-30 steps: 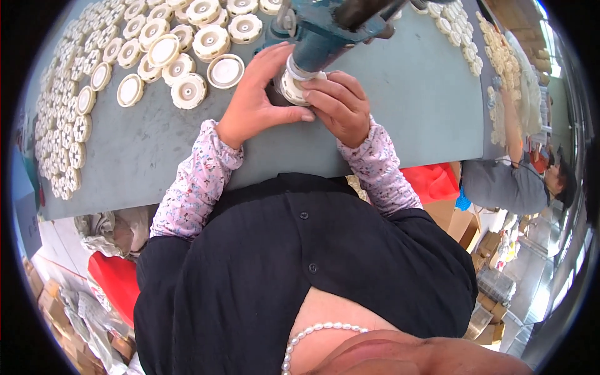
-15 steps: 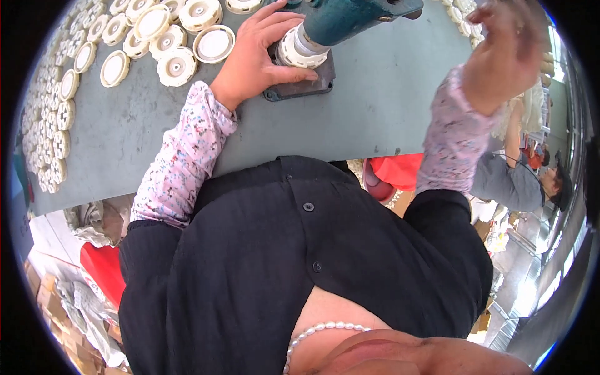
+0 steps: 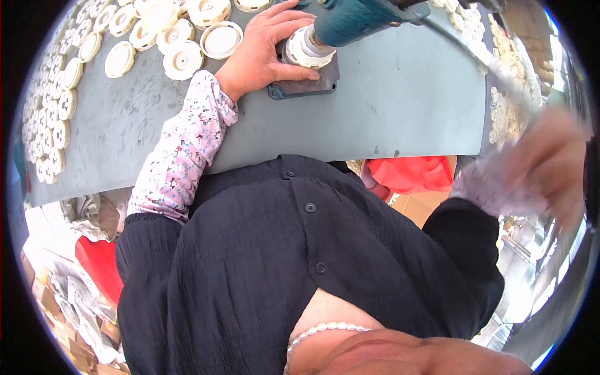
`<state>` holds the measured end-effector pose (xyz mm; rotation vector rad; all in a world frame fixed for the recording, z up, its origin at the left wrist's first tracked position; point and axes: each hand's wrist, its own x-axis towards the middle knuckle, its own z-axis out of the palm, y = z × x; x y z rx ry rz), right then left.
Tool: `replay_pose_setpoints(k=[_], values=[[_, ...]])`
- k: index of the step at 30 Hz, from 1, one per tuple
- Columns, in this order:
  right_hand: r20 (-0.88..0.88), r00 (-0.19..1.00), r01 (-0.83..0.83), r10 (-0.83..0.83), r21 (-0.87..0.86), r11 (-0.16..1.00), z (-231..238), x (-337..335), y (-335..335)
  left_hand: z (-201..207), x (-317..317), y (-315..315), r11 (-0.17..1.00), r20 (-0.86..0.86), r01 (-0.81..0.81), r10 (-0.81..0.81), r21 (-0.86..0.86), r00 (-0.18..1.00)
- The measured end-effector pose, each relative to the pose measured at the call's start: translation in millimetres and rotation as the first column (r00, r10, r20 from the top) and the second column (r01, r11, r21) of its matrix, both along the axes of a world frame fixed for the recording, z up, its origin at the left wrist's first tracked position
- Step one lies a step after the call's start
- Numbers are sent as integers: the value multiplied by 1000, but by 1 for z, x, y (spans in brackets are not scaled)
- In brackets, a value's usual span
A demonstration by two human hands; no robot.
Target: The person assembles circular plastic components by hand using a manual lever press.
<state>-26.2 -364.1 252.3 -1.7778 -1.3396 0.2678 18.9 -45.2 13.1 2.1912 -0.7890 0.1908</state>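
My left hand is wrapped round a round cream plastic part on the dark base of a teal hand press. The thumb lies along the near side and the fingers along the far side. The press's metal ram comes down onto the part, and its exact contact is hard to make out. Out at the far right, my right hand is smeared by motion. A long metal lever runs from the press head to this hand, which appears closed round its end.
Several round cream parts lie loose at the table's back left, with rows of similar parts along the left edge. More cream pieces lie at the right. Red cloth or plastic shows below the grey table.
My right hand has swept outward to the right and toward me, and the lever now shows across the right side. My left hand stays round the part at the press.
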Motion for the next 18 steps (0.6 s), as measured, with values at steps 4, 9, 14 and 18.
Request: replay_pose_setpoints(k=[4,9,14,18], values=[[258,944,327,-205,-660,676,-100,-87,67,-23,4,10,972,84,129,-115,-196,990],[573,657,660,-490,-123,741,-225,-63,96,-28,-4,11,932,58,35,-15,-361,998],[-195,980,-24,43,102,994,-99,-49,68,-11,3,23,944,-103,50,-88,-326,991],[24,781,613,-625,165,773,-75,8,43,14,-4,32,939,-82,-5,-25,-345,996]])
